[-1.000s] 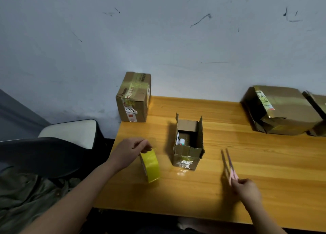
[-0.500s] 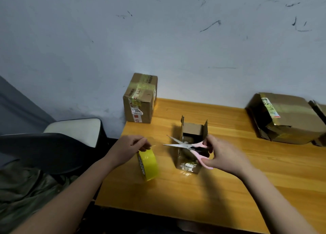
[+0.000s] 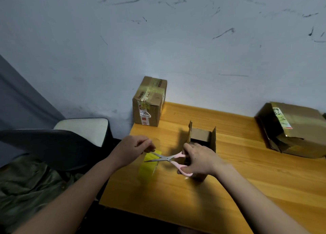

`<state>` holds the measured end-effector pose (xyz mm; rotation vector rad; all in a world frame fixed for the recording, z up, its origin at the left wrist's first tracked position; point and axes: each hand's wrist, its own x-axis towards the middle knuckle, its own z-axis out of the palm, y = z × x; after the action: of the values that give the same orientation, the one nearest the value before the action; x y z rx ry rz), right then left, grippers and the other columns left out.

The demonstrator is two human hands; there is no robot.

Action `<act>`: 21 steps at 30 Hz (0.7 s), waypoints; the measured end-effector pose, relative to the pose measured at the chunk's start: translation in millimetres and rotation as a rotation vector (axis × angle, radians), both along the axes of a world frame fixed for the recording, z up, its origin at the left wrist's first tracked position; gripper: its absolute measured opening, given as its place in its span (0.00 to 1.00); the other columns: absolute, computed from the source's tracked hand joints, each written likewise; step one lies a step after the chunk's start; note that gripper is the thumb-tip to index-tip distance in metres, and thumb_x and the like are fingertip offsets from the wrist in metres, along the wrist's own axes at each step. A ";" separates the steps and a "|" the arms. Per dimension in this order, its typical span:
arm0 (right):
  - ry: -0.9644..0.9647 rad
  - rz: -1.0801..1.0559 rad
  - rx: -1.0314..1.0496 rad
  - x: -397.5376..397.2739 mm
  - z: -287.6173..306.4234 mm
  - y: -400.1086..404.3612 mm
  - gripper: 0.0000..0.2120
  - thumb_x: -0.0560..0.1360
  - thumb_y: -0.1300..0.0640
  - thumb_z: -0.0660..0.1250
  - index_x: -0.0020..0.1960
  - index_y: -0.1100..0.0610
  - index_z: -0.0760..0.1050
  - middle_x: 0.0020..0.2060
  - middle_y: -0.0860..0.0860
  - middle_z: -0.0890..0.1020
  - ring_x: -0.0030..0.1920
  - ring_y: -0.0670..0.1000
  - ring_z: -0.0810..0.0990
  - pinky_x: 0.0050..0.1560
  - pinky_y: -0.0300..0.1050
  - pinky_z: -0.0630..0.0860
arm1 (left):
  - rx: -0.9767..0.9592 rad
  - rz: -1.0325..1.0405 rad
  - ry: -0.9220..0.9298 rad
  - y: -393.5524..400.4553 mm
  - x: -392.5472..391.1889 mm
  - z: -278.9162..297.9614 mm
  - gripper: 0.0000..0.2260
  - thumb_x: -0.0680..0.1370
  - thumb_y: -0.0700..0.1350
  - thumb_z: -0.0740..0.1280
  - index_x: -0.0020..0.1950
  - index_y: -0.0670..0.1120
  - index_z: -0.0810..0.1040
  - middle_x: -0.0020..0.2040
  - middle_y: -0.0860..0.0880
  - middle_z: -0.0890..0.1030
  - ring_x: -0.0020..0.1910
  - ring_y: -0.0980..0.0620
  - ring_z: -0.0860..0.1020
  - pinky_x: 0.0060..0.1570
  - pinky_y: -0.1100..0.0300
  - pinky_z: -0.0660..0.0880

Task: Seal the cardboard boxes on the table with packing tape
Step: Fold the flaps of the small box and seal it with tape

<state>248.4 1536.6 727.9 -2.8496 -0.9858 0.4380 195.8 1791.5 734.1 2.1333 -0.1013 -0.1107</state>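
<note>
A small open cardboard box [image 3: 202,133] stands mid-table with its flaps up, partly hidden behind my right hand. A yellow roll of packing tape [image 3: 148,166] stands on edge to its left. My left hand [image 3: 132,148] pinches the tape's free end just above the roll. My right hand [image 3: 199,159] grips pink-handled scissors [image 3: 169,159], whose open blades point left across the pulled strip over the roll.
A taped box [image 3: 150,101] stands at the wooden table's [image 3: 247,172] back left corner. A larger taped box [image 3: 292,128] lies at the right. A chair [image 3: 74,136] stands left of the table. The wall runs right behind.
My right hand lifted the scissors off the table and carried them left past the open box to the tape. The left hand kept hold of the tape end.
</note>
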 end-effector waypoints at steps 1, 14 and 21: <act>0.011 -0.003 0.010 -0.2 -1.4 0.9 0.24 0.68 0.33 0.68 0.48 0.51 0.65 0.44 0.47 0.75 0.46 0.51 0.72 0.41 0.44 0.66 | 0.002 -0.005 0.002 -0.3 -0.5 -0.5 0.11 0.81 0.45 0.61 0.47 0.48 0.83 0.44 0.53 0.85 0.43 0.60 0.82 0.44 0.66 0.78; -0.090 -0.003 -0.034 -4.9 -0.2 5.7 0.25 0.69 0.31 0.66 0.50 0.52 0.69 0.43 0.48 0.79 0.40 0.49 0.72 0.37 0.43 0.66 | -0.027 -0.013 0.019 -0.7 -0.7 -5.9 0.11 0.81 0.45 0.61 0.45 0.53 0.82 0.43 0.55 0.85 0.44 0.59 0.82 0.46 0.60 0.80; -0.124 0.012 -0.088 -2.9 -3.3 11.0 0.18 0.73 0.40 0.66 0.54 0.52 0.72 0.46 0.50 0.81 0.48 0.53 0.78 0.38 0.44 0.66 | -0.016 0.007 0.054 1.8 -2.0 -13.5 0.11 0.82 0.46 0.60 0.48 0.50 0.83 0.44 0.55 0.84 0.44 0.59 0.82 0.49 0.56 0.80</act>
<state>245.5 1547.6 724.6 -2.9831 -1.0286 0.3165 193.8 1793.3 720.7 2.1126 -0.0626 -0.1622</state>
